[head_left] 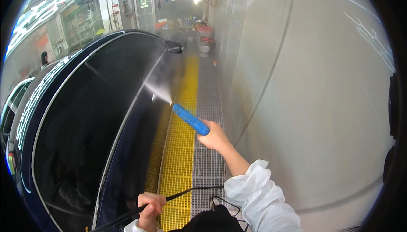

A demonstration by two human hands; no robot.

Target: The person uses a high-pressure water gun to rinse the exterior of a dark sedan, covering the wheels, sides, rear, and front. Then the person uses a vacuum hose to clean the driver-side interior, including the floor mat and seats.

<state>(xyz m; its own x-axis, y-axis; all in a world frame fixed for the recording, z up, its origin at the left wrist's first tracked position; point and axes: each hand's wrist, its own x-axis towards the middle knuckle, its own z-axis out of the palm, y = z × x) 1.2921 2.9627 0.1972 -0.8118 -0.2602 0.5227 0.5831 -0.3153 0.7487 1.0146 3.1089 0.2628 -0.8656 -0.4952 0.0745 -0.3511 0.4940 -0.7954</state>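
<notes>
My right hand (pixel 213 136) is closed around a blue spray gun (pixel 188 117) at the centre, its nozzle pointing up and left. A white spray mist (pixel 157 88) fans from it onto the side of a dark blue car (pixel 135 151), by the lower window trim and door handle. My left hand (pixel 151 206) grips a black hose (pixel 188 191) at the bottom, low beside the car's door. The car's dark side windows (pixel 76 126) fill much of the left, with a mirror (pixel 173 47) at the far end.
A yellow grating (pixel 174 172) and grey grating (pixel 205 168) run between the car and a pale wall (pixel 309 105) on the right. Buckets (pixel 204 51) and shelves with items stand at the far end, near a white door (pixel 140 16). A person (pixel 44 58) is partly visible beyond the car.
</notes>
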